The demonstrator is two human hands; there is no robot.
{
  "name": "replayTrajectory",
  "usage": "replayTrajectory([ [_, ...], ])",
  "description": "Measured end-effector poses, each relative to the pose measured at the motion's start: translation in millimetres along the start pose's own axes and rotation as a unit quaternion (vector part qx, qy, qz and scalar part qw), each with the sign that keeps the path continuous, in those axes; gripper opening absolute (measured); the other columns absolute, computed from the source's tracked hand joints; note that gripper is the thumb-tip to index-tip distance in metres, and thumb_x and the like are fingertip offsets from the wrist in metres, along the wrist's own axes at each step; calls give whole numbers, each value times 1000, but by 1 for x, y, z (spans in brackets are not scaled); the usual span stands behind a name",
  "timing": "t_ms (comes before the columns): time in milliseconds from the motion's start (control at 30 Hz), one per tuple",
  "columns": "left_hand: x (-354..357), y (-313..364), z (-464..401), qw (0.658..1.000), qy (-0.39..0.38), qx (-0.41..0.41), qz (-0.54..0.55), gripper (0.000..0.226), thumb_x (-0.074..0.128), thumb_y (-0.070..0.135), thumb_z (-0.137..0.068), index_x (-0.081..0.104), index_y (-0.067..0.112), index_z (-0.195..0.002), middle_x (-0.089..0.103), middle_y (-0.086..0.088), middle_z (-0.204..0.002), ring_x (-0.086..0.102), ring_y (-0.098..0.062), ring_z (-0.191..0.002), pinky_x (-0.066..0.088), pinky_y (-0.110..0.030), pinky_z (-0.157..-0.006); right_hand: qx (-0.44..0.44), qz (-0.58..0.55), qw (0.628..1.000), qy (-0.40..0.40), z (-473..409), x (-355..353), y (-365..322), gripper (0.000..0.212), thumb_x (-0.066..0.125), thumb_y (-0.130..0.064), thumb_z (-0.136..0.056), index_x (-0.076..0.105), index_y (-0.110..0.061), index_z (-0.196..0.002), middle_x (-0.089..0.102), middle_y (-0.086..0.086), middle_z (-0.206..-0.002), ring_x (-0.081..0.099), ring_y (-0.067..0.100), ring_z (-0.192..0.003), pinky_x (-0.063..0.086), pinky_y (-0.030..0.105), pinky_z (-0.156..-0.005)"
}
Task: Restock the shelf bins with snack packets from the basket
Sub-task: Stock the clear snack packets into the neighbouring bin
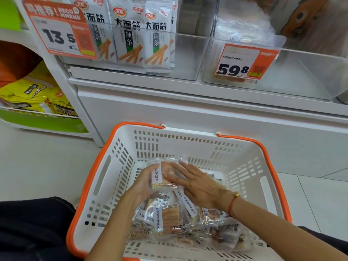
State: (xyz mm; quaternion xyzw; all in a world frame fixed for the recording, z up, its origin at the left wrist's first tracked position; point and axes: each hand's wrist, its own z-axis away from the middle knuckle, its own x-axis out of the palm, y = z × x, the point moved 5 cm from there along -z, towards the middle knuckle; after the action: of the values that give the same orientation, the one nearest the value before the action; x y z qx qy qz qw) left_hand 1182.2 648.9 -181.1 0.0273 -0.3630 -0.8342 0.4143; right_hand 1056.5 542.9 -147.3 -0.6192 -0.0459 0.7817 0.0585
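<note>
The left hand (145, 182) grips one clear snack packet (163, 174) from below, fingers curled around its edge. The right hand (195, 183) lies flat on it, fingers straight and spread. More packets (169, 219) fill the white basket (105, 172) under the shelf bins (282, 72).

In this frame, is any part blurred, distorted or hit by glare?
Head view: wide-angle bending curves the shelf edge and basket; glare whitens the clear bin beside the 59.8 price tag; packets in the basket look soft; both hands are fairly sharp.
</note>
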Motion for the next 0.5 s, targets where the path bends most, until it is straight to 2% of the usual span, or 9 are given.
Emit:
replayTrajectory([
  [100, -1, 5, -1, 998, 25, 34, -44, 42, 53, 36, -93, 61, 6, -121, 67, -15, -96, 63, -30, -92, 50, -52, -91, 21, -85, 996, -5, -2, -8, -4, 67, 13, -45, -82, 9, -44, -148, -10, -4, -159, -16, 14, -144, -15, 36, -116],
  [167, -1, 8, 2, 995, 17, 64, -76, 59, 59, 56, -84, 55, 17, -128, 65, -11, -115, 59, -28, -110, 43, -56, -100, 84, -190, 976, 58, -4, -24, 0, 63, 14, -55, -84, 30, -41, -144, 8, -9, -159, 0, 9, -145, -4, 38, -119],
  [200, 0, 9, 4, 993, 7, 80, -85, 77, 62, 68, -71, 50, 25, -133, 61, -7, -126, 54, -26, -120, 39, -57, -104, 142, -237, 954, 114, -5, -33, 8, 60, 21, -58, -87, 38, -35, -140, 19, -8, -156, 11, 10, -144, 6, 40, -120],
  [267, 6, 15, 8, 989, -20, 112, -98, 101, 61, 81, -58, 35, 35, -143, 44, 1, -145, 39, -23, -135, 28, -56, -111, 275, -331, 882, 192, -3, -53, 25, 61, 50, -52, -89, 36, -21, -140, 31, -2, -150, 27, 15, -138, 23, 40, -117],
  [333, 13, 25, 19, 981, -29, 139, -131, 102, 55, 84, -63, 22, 39, -148, 25, 8, -155, 26, -19, -142, 21, -55, -114, 358, -489, 783, 140, -1, -61, 37, 90, 72, -39, -80, 17, -12, -147, 27, 7, -151, 30, 24, -137, 26, 39, -115],
  [400, 20, 37, 31, 977, -34, 161, -135, 100, 54, 87, -60, 24, 45, -146, 22, 11, -156, 25, -15, -142, 21, -55, -114, 343, -632, 694, 47, 2, -67, 39, 114, 78, -36, -74, -4, -13, -150, 24, 8, -154, 30, 27, -139, 22, 44, -116],
  [433, 28, 46, 41, 975, -42, 173, -133, 98, 55, 87, -59, 26, 48, -144, 23, 13, -155, 26, -13, -141, 22, -54, -114, 321, -658, 682, 14, 5, -73, 40, 117, 77, -36, -75, -8, -14, -150, 27, 4, -154, 30, 24, -139, 19, 45, -117],
  [467, 38, 56, 55, 971, -49, 189, -139, 94, 55, 85, -62, 26, 49, -144, 22, 14, -155, 25, -11, -142, 21, -52, -115, 298, -664, 685, -3, 9, -81, 41, 109, 74, -35, -78, -2, -13, -151, 34, -1, -152, 32, 20, -138, 18, 45, -117],
  [500, 47, 65, 67, 967, -48, 205, -146, 89, 53, 80, -69, 22, 47, -145, 17, 16, -156, 21, -11, -143, 18, -49, -116, 278, -664, 694, -11, 14, -92, 40, 90, 71, -34, -82, 17, -12, -150, 44, -5, -145, 38, 16, -135, 20, 43, -115],
])
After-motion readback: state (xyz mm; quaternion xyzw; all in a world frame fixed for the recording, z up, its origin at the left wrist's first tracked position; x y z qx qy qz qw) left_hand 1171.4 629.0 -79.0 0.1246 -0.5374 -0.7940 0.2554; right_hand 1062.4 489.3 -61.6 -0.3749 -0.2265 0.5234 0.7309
